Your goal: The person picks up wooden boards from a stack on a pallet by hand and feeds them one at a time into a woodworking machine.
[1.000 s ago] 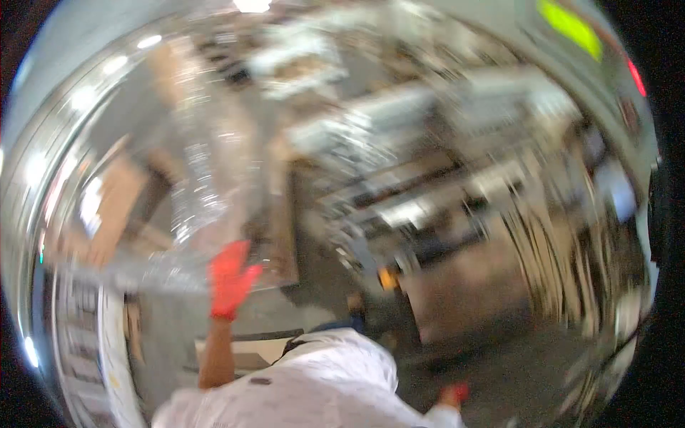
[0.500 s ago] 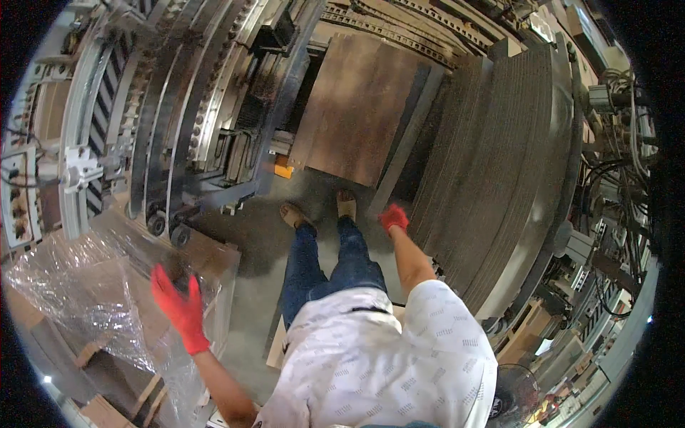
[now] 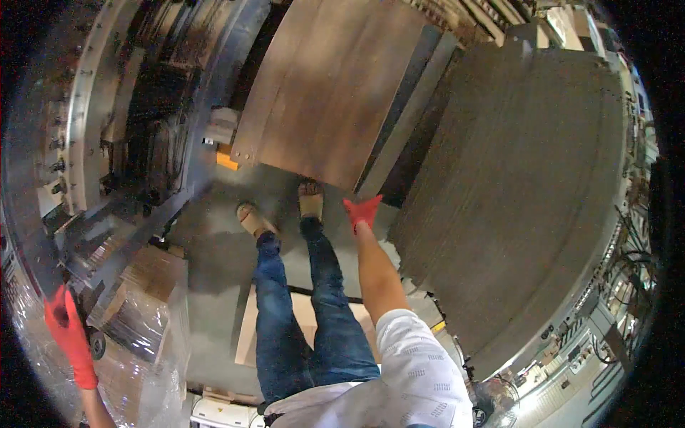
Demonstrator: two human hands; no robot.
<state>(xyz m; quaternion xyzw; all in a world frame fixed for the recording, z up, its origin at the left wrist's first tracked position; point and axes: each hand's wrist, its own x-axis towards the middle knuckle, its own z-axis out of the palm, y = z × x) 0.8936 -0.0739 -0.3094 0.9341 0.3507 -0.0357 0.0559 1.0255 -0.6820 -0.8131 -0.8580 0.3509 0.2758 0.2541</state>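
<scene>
My left hand (image 3: pixel 70 335), in a red glove, is raised at the far left beside the lower end of a metal rail (image 3: pixel 44 250). A gap shows between its thumb and fingers; it looks open, and I cannot tell whether it touches the rail. My right hand (image 3: pixel 362 212), also red-gloved, reaches forward with thumb and fingers spread and nothing in them. It is over the near end of a long narrow strip (image 3: pixel 410 118), next to a brown wood-grain panel (image 3: pixel 328 85). To its right stands a large stack of dark boards (image 3: pixel 514 178).
Machine framing (image 3: pixel 164 121) runs along the left. Film-wrapped cardboard (image 3: pixel 143 307) lies below it, with a small wheel (image 3: pixel 96 344) close by. A pale board (image 3: pixel 247 332) is beside my legs. Cables (image 3: pixel 628 271) and a fan (image 3: pixel 496 399) are on the right.
My view has shifted nearer to the panel and board stack. The left hand has moved outward to the rail's end. My right arm has stretched farther forward, its fingers now spread.
</scene>
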